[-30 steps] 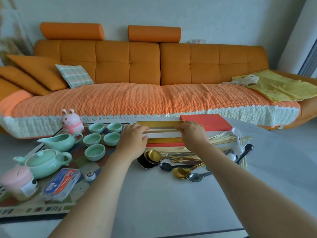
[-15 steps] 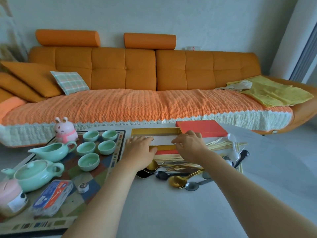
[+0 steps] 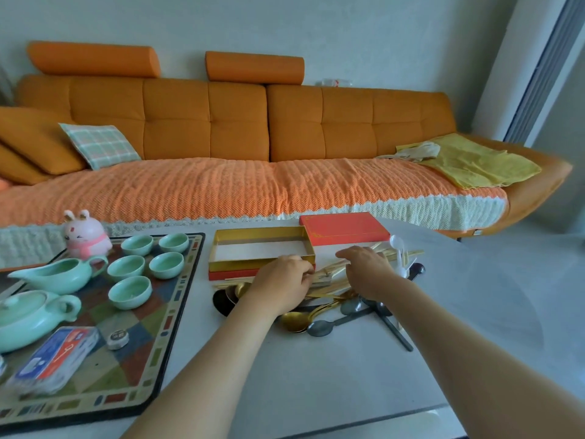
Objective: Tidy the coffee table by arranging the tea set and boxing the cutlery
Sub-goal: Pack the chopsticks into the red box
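Observation:
An open red box (image 3: 258, 248) with a gold rim and white floor lies on the grey table, and its red lid (image 3: 345, 228) sits at its right end. In front of it is a heap of cutlery: pale chopsticks (image 3: 335, 270), gold spoons (image 3: 294, 321), dark spoons (image 3: 319, 327). My left hand (image 3: 281, 282) has its fingers curled on the chopstick ends by the box's near right corner. My right hand (image 3: 367, 267) lies palm down over the chopsticks, fingers apart. Several mint cups (image 3: 166, 264), a mint pitcher (image 3: 53, 277) and a mint teapot (image 3: 28, 315) stand on a patterned mat (image 3: 148, 353).
A pink rabbit figure (image 3: 84, 234) stands at the mat's far edge. A wrapped packet (image 3: 53, 356) and a small round cap (image 3: 117, 339) lie on the mat. White plastic spoons (image 3: 399, 251) sit right of the pile. An orange sofa (image 3: 240, 185) runs behind the table.
Both hands have come off the open box and dropped toward me onto the chopstick pile. My left fingers have closed on the chopstick ends.

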